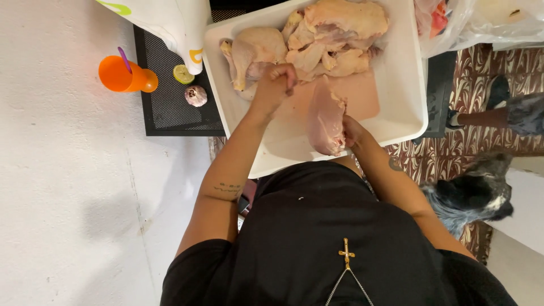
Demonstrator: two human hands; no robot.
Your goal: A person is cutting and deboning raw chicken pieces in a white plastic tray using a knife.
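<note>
Right hand (352,131) grips the near end of a raw chicken breast (326,120), fingers curled under it and mostly hidden behind the meat, so exact finger spread can't be told. Breast stands tilted on a pale pink cutting board (362,93) inside a white tray (405,85), roughly at tray centre. Left hand (276,82) at 10 o'clock from the breast, closed into a fist, knuckles up; whether it pinches anything can't be told. It sits just beside the pile of raw chicken pieces (317,39) filling the tray's far half, a leg piece (252,54) at the 9 o'clock side of the pile. Person wears a black shirt with a gold cross pendant (346,253) on a chain. Left of the tray, a black mesh mat (164,96) carries a garlic bulb (196,96) and a lime half (183,73). Further at 9 o'clock, an orange cup (122,75) lies on the white counter (62,170). At 3 o'clock, a dog (476,192) on patterned floor.
</note>
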